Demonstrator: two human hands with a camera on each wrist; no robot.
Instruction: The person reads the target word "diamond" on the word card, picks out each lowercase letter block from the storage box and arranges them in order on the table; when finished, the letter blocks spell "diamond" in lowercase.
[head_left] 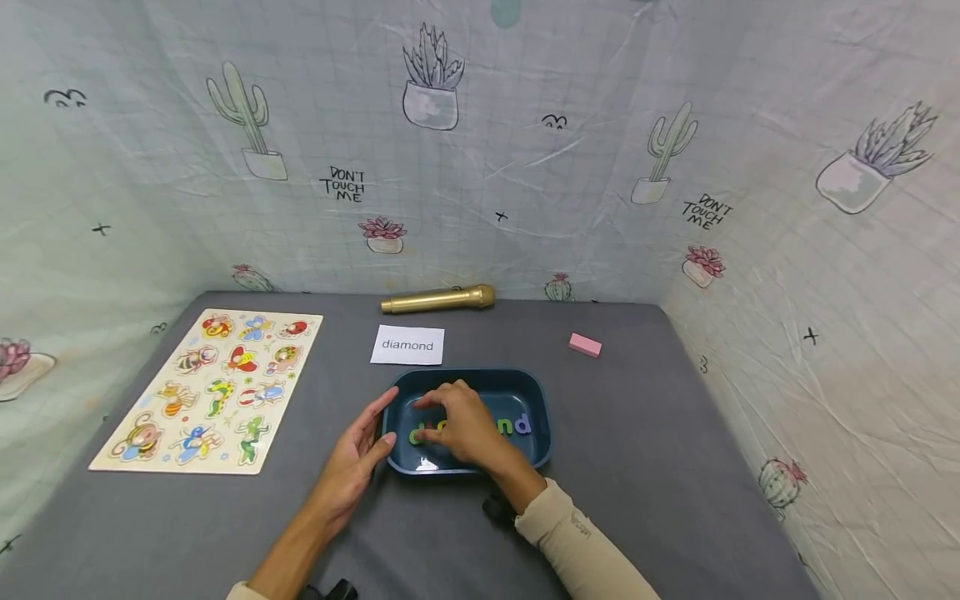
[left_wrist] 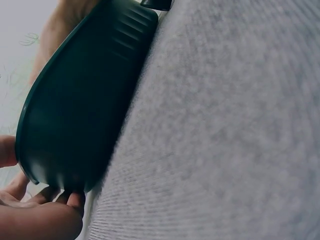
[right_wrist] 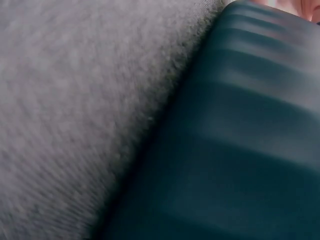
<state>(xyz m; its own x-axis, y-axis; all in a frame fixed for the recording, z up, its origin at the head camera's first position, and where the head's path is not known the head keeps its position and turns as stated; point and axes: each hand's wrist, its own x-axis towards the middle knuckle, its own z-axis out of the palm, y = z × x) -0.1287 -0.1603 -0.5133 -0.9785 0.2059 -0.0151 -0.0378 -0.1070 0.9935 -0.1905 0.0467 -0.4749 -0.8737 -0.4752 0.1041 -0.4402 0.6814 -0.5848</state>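
A dark blue tray (head_left: 542, 392) holds a row of colored plastic letters. At its left lie a green letter d (head_left: 414, 436) and parts of a red and an orange letter; at its right are a green n (head_left: 505, 426) and a purple d (head_left: 522, 424). My left hand (head_left: 348, 462) holds the tray's left end, thumb by the near corner, fingers along the side. In the left wrist view its fingertips press the tray's outer wall (left_wrist: 75, 110). My right hand (head_left: 468, 425) hovers over the letters, thumb and index finger apart, hiding the middle ones.
Behind the tray lie a white card (head_left: 407, 345) printed "diamond" and a gold microphone (head_left: 438, 300). A wooden insect puzzle board (head_left: 206, 392) is at left. A pink block (head_left: 585, 345) sits at the back right. Grey cloth (head_left: 637, 467) covers the table, with patterned curtains around it.
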